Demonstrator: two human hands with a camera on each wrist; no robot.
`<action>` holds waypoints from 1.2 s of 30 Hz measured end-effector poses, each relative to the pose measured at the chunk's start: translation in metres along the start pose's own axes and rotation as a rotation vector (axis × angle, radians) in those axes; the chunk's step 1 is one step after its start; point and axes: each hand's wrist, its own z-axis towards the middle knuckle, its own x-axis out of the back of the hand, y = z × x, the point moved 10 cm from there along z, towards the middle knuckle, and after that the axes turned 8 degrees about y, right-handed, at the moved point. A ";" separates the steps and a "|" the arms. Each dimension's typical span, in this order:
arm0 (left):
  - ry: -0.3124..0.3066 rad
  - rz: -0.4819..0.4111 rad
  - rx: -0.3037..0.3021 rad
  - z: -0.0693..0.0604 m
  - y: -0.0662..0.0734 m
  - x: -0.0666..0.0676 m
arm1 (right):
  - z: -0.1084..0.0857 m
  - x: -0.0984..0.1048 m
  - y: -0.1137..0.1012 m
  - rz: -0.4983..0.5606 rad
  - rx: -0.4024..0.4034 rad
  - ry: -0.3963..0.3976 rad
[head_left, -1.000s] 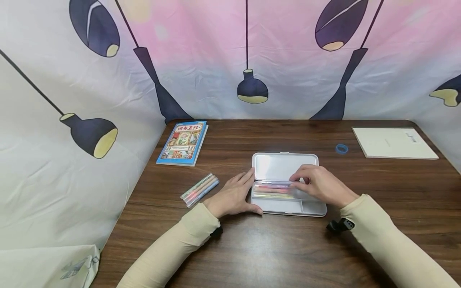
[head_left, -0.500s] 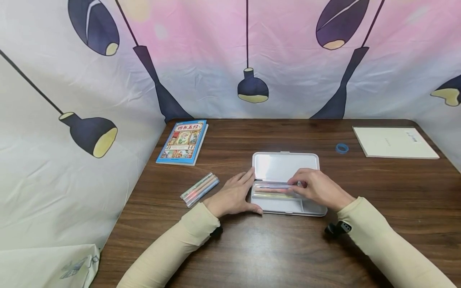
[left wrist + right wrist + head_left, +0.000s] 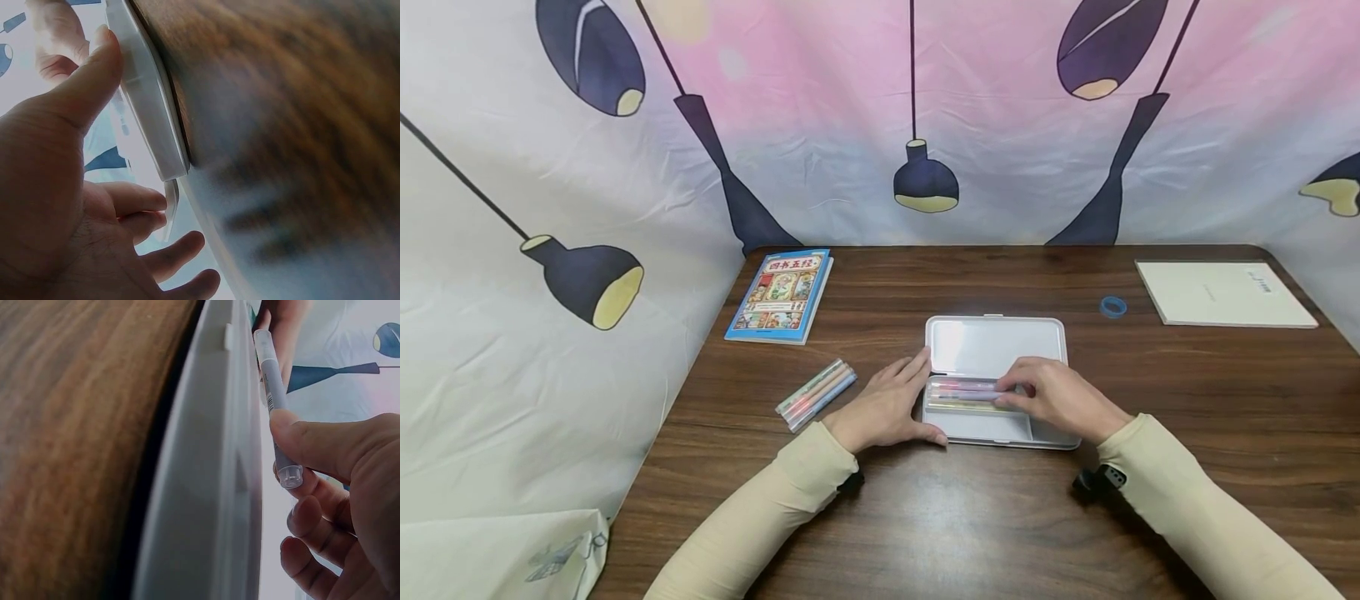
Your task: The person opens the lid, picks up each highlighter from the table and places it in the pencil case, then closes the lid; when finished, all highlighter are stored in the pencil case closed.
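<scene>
A white pencil case (image 3: 973,427) lies with its lid (image 3: 992,346) raised on the table, in the middle of the head view. Several coloured pens (image 3: 958,406) lie side by side in its long compartment. My right hand (image 3: 1051,395) pinches a pale purple marker (image 3: 273,384) with clear ends between thumb and fingers, just over those pens. At the case's left side my left hand (image 3: 889,407) rests with spread fingers. Its thumb (image 3: 103,65) touches the front edge, while the fingertips are by the lid's hinge side.
Several more pens (image 3: 816,396) lie bundled left of my left hand. Behind them is a blue picture-covered book (image 3: 780,297). A blue tape ring (image 3: 1112,307) and a pale notebook (image 3: 1225,293) lie at the back right. A printed curtain hangs behind the table (image 3: 955,517).
My right hand has shifted slightly left and nearer, bringing the purple marker from the hinge side over the pens in the compartment. My left hand stays where it was.
</scene>
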 end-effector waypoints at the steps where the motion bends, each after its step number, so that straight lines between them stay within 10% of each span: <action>1: 0.000 -0.001 0.001 0.000 0.000 0.000 | 0.000 -0.001 0.000 0.001 0.002 0.002; 36: -0.013 -0.009 0.013 0.000 -0.001 -0.001 | -0.008 -0.006 0.007 0.007 0.016 -0.005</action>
